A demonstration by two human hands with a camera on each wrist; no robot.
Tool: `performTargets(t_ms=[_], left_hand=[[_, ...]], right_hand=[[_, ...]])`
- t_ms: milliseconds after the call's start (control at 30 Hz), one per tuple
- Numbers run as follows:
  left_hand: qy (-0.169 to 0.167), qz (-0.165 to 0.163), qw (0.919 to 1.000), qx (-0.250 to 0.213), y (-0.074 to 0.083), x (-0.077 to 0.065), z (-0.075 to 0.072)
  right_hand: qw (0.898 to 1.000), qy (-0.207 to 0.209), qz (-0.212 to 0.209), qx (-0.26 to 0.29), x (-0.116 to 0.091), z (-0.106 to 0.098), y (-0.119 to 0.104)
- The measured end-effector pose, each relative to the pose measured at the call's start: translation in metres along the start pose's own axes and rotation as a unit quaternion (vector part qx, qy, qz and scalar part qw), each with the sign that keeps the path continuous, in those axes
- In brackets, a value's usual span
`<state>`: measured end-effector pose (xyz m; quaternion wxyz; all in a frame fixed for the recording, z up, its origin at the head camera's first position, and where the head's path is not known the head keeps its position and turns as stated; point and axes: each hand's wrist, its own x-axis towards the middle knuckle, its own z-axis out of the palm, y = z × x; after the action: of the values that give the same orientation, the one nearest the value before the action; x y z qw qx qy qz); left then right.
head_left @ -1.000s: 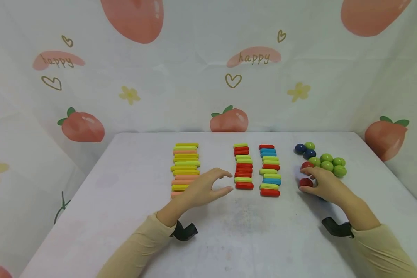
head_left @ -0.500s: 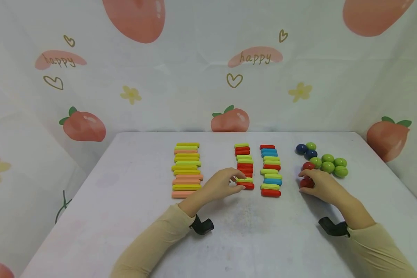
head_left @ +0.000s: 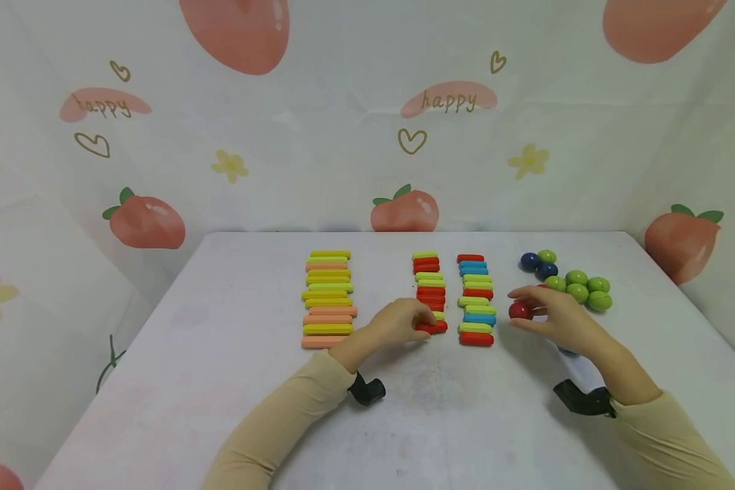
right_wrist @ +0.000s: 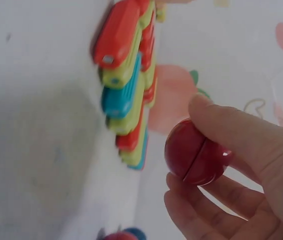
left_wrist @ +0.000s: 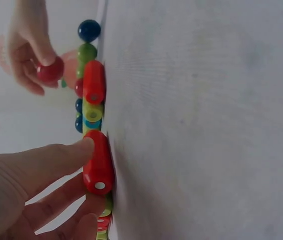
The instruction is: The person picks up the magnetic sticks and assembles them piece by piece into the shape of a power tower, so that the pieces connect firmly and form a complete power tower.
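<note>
My left hand (head_left: 398, 323) is at the near end of the middle column of coloured sticks. Its thumb and fingers pinch the nearest red stick (left_wrist: 99, 162), which lies low at the table beside a yellow-green one. My right hand (head_left: 563, 320) holds a shiny red ball (right_wrist: 194, 152) between thumb and fingertips, raised off the table. A dark seam runs across that ball. Behind the right hand, another red ball (head_left: 544, 286) shows partly, close to several green balls (head_left: 577, 292). A dark blue ball (head_left: 567, 352) is mostly hidden under the right hand.
Left of the left hand lies a column of yellow, green and pink sticks (head_left: 329, 288). Between the hands runs a column of red, green and blue sticks (head_left: 476, 301). Two dark blue balls (head_left: 530, 262) sit at the back right. A printed cloth (head_left: 343, 122) hangs behind the table.
My left hand has moved right, from beside the left column to the middle column's nearest red stick, and closed on it. My right hand has lifted the red ball and shifted it slightly left.
</note>
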<state>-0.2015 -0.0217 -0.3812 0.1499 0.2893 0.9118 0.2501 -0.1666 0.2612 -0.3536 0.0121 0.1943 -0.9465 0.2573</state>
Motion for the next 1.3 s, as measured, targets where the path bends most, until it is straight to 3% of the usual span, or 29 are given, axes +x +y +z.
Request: performTargets(t_ms=[133,233,400,633,800,967,1100,1300], left_hand=[[-0.001,-0.003,0.9993,0.036,0.001,0.000,0.001],[0.004,-0.002,0.9997,0.025,0.001,-0.002,0.002],[0.026,0.004,0.9969,-0.074,-0.001,-0.009,-0.001],[0.066,0.049,0.9769,-0.197,-0.002,-0.029,-0.008],[0.074,0.064,0.9678,-0.232,0.001,-0.041,-0.008],[0.083,0.065,0.9644,-0.243,0.007,-0.049,-0.005],[0.071,0.061,0.9618,-0.257,0.010,-0.055,-0.003],[0.050,0.065,0.9486,-0.306,0.011,-0.056,0.000]], right_hand=[[1.000,0.001,-0.006,0.009,0.002,0.002,-0.009],[1.000,-0.005,-0.002,0.018,0.005,0.004,-0.015],[0.999,-0.006,-0.004,0.044,0.008,0.007,-0.026],[0.994,0.008,-0.053,0.095,0.013,0.019,-0.042],[0.987,0.001,-0.078,0.137,0.016,0.026,-0.055],[0.984,0.006,-0.081,0.160,0.016,0.032,-0.068],[0.978,0.016,-0.065,0.197,0.016,0.036,-0.074],[0.969,-0.002,-0.053,0.243,0.017,0.045,-0.085]])
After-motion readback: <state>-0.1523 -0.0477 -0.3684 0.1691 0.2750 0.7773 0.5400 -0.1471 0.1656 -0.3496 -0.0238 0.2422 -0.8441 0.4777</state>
